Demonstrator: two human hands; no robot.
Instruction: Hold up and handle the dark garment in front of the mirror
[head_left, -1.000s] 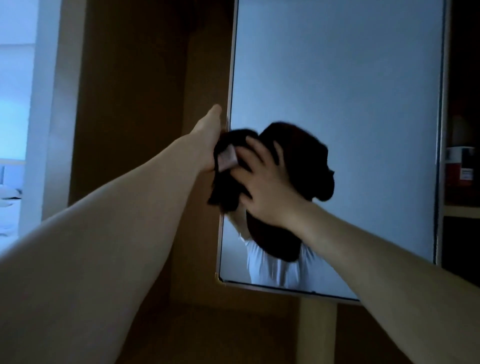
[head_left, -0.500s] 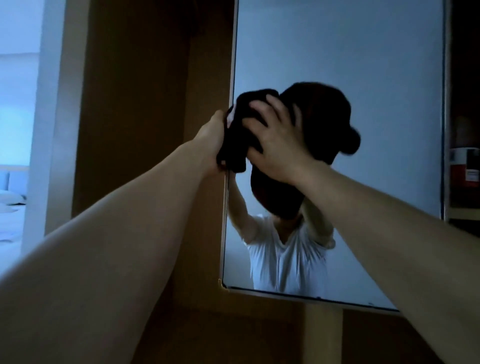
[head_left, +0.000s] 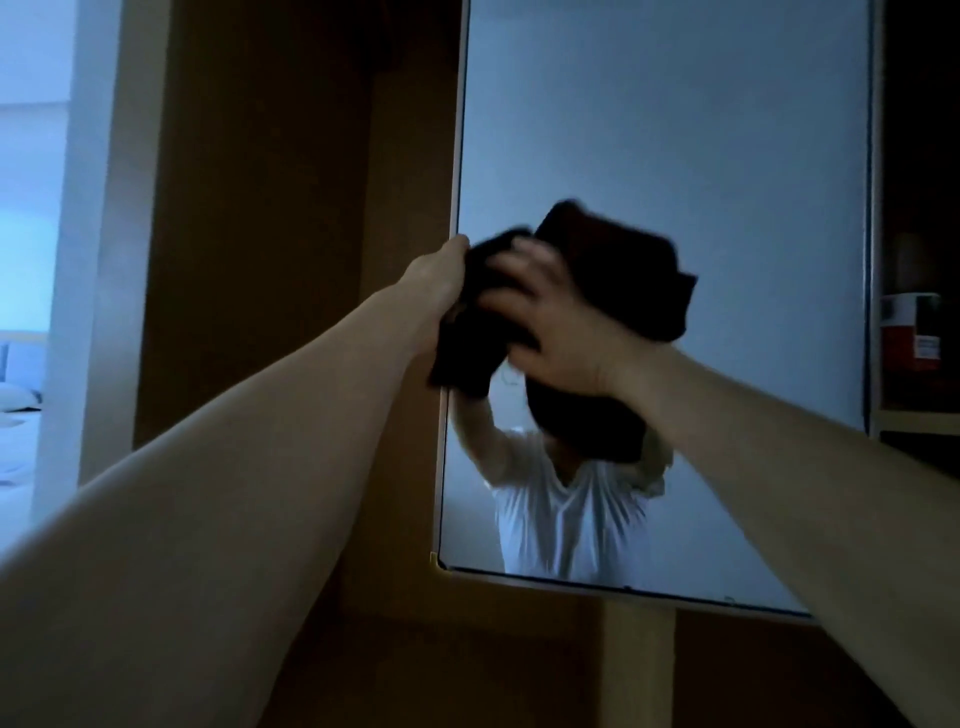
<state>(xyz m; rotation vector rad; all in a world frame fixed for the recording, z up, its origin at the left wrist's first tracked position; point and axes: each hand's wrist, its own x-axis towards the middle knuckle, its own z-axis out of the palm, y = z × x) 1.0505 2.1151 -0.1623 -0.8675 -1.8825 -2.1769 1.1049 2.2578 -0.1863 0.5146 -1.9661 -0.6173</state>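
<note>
My right hand (head_left: 556, 327) holds a dark cloth (head_left: 465, 348) against the glass of a wall mirror (head_left: 675, 130), close to the mirror's left edge. The hand and cloth are blurred with motion. My left hand (head_left: 441, 275) grips that left edge just beside the cloth, its fingers hidden behind the frame and the cloth. In the glass I see the reflection of a person in a white shirt (head_left: 566, 519), arms raised, with the dark reflection of the cloth above.
A brown wooden panel (head_left: 260, 208) stands left of the mirror. At the far left is a bright doorway (head_left: 26, 260) with white bedding low down. Right of the mirror, a shelf holds a red and white container (head_left: 911, 332).
My right hand carried the cloth up the glass, then came a little down and right. My left hand stayed on the mirror's edge.
</note>
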